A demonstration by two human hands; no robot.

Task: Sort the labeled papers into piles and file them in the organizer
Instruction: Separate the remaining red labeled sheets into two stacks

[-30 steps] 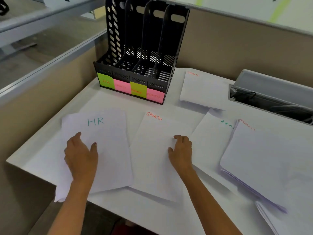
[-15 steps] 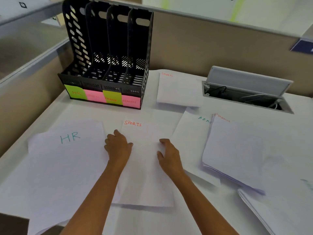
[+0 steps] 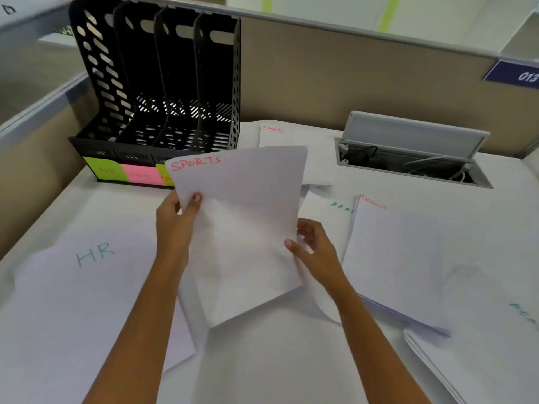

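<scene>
You hold the SPORTS sheet (image 3: 242,225) tilted above the desk (image 3: 277,360), in front of the black organizer (image 3: 157,91). Your left hand (image 3: 175,225) and right hand (image 3: 316,252) have fingers clamped on its side edges. The HR pile (image 3: 81,301) lies left.

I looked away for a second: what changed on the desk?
Both hands, left and right, took hold of the SPORTS sheet and lifted it off the desk toward the organizer. The HR pile, the FINANCE pile and the far SPORTS paper stayed put.
</scene>
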